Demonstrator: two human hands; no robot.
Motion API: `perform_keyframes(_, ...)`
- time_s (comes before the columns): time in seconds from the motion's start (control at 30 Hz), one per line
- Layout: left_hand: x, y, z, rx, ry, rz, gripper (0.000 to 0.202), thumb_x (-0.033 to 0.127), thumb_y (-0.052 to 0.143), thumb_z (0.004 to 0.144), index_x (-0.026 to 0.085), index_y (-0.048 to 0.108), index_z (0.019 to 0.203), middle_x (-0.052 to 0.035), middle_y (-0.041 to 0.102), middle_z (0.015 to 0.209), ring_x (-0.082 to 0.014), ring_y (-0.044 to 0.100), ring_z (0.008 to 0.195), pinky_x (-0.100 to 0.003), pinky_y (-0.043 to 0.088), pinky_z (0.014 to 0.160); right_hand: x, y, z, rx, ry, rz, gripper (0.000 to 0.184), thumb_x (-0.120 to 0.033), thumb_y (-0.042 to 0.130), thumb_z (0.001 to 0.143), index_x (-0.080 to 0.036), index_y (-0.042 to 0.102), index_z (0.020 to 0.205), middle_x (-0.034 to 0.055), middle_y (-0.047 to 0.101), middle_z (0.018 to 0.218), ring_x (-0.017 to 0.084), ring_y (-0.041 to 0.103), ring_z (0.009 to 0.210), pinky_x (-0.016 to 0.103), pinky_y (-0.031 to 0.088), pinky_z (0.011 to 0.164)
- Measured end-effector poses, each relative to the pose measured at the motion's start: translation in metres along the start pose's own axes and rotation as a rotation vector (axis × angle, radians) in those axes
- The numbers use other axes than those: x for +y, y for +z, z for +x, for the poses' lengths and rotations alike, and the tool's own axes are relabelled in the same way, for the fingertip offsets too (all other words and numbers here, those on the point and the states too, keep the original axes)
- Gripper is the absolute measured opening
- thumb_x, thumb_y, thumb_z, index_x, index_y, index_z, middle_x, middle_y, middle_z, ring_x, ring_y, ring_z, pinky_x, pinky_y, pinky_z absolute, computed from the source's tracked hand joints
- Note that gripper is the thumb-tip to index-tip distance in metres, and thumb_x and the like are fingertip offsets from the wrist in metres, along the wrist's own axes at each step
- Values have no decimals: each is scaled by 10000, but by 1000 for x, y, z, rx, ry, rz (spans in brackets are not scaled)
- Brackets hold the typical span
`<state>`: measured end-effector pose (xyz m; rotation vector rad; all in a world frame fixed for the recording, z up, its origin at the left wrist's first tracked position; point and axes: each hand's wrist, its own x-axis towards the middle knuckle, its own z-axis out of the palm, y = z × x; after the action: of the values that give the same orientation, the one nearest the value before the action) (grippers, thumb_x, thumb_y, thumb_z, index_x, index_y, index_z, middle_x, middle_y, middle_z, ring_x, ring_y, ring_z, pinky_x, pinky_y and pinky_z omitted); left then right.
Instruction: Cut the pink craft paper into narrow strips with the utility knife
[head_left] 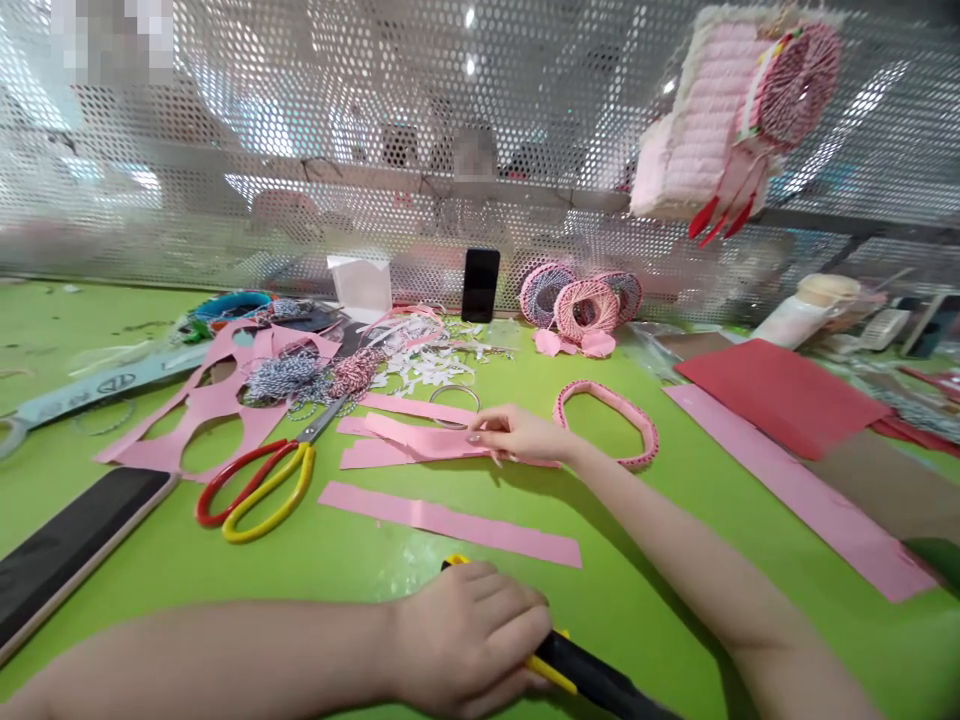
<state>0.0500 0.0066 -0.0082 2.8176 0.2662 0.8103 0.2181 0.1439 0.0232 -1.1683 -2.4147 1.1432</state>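
Note:
My left hand [472, 635] is closed around a black-and-yellow hand tool [589, 672] close to the near edge of the view. My palm and fingers cover most of this tool, so its exact kind is hidden. Farther forward, my right hand [514, 435] pinches a pink strip [420, 438], which lies over other pink strips. Between my two hands a separate pink strip [450, 522] lies flat on the green table [360, 590]. Just behind my right fingers is a thin metal ring [478, 396]. An oval pink braided band [652, 440] rests to the right of that hand.
Red-and-yellow-handled scissors [262, 490], cut pink sheet [199, 405], yarn [281, 380] and a dark phone-like slab [82, 540] lie left. White scraps [427, 360], an upright phone [481, 285] and woven rings [589, 308] are behind. Red sheets [780, 390] lie right; perforated metal [300, 150] rises behind.

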Motion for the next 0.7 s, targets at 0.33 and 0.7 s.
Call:
perform_keyframes(0.33, -3, -3, 3, 51, -29, -8, 286, 307, 269, 1009, 116, 478, 1051, -94, 701, 849, -189, 642, 652, -313, 474, 552, -14, 4, -9, 190, 220, -352, 250, -289, 542, 962, -133, 589, 1152, 160, 652, 1064, 286, 618, 986, 432, 467, 845)
perform_keyframes(0.7, 2, -2, 0, 119, -2, -8, 304, 333, 318, 1003, 102, 515, 1011, -84, 692, 764, -176, 637, 597, -283, 491, 528, -45, 61, -60, -13, 23, -319, 608, -150, 639, 851, -25, 413, 1401, 216, 555, 1277, 311, 540, 1140, 441, 452, 960)
